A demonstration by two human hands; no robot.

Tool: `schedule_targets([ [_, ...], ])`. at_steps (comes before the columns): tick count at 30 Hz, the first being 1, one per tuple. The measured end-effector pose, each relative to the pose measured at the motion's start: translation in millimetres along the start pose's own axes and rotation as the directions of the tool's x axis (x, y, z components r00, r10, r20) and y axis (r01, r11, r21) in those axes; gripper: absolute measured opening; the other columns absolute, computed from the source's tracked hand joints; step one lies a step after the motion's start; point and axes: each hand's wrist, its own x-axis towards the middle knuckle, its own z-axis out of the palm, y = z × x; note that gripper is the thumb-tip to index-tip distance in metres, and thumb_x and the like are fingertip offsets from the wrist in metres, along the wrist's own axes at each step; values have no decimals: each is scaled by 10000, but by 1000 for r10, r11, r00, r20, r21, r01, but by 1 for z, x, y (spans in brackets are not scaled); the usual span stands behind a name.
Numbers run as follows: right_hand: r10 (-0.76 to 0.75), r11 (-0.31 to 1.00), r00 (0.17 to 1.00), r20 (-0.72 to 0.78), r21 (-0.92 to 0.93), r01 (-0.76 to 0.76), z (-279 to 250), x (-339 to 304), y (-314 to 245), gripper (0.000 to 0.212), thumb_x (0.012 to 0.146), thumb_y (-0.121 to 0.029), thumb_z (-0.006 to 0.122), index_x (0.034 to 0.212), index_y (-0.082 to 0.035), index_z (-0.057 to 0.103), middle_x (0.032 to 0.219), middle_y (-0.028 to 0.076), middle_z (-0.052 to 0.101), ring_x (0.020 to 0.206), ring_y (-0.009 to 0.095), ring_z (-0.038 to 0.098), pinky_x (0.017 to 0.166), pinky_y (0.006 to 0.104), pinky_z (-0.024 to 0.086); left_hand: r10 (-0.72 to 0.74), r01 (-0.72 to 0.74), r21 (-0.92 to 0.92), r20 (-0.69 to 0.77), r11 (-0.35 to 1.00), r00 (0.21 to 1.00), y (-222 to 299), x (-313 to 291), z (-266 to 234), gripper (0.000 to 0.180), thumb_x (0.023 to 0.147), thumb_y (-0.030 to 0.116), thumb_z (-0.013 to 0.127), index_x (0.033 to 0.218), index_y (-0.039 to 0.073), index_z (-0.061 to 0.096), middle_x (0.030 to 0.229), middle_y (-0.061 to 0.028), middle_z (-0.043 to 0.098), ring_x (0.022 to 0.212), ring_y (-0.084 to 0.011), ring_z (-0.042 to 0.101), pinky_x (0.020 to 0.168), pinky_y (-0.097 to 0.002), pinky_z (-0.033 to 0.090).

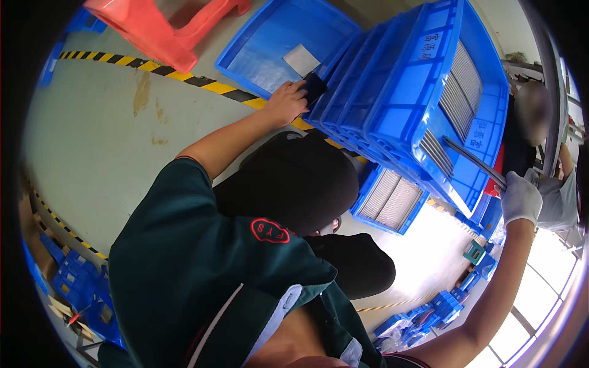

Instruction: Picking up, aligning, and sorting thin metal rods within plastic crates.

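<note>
My bare left hand (pixel 287 103) is closed on a black, flat phone-like object (pixel 314 88), beside the wall of the blue crate stack. My right hand (pixel 521 199), in a white glove, grips the end of some thin grey metal rods (pixel 475 159). The rods slant over the near side of the top blue crate (pixel 402 101), and their far end reaches inside it. Rows of similar grey rods (pixel 461 86) lie in that crate. How many rods my right hand holds, I cannot tell.
A shallow blue crate (pixel 245 52) with a pale sheet (pixel 300 60) in it lies left of the stack. Another crate of rods (pixel 362 208) sits on the floor. A red stool (pixel 144 27) stands at upper left. Another person (pixel 524 147) is at the far right.
</note>
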Motion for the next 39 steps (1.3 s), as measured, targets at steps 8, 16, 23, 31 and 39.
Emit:
schedule_targets([
  [8,-2,1000,999,-44,-3,2,11,-6,-1,192,794,-288,631,799,-105,572,774,121,633,768,328,623,662,438,481,-71,69,-25,-89,997,994,2,9,-23,238,763,235,625,867,21,623,1050,-86,619,1153,-295,471,925,-419,379],
  [16,-140,989,979,-152,23,145,-2,0,-3,228,771,-287,650,824,-86,556,766,118,613,773,332,608,665,432,477,-391,348,-197,-262,917,882,5,-34,-62,148,792,157,604,852,23,623,915,-110,637,1009,-304,541,851,-390,425],
  [23,-64,996,991,-118,54,71,2,-21,-14,256,818,-341,598,814,-86,582,740,109,627,735,306,631,635,423,494,-563,499,-298,-188,814,805,10,-54,-79,210,887,196,545,896,1,621,882,-129,625,882,-285,569,802,-348,444],
  [31,147,964,974,-169,247,-103,59,-62,-24,310,887,-403,498,882,-100,560,758,137,632,731,342,622,621,447,481,-634,357,-616,-311,702,708,44,-5,-161,263,916,238,516,876,1,620,856,-114,637,815,-236,585,754,-318,452],
  [39,589,285,800,-115,956,-72,132,-140,-45,360,892,-399,547,872,-46,613,641,67,563,548,149,482,544,276,391,-517,-59,-849,-373,525,771,117,19,-228,225,953,179,465,898,-2,588,753,-29,569,703,-80,502,652,-211,423],
])
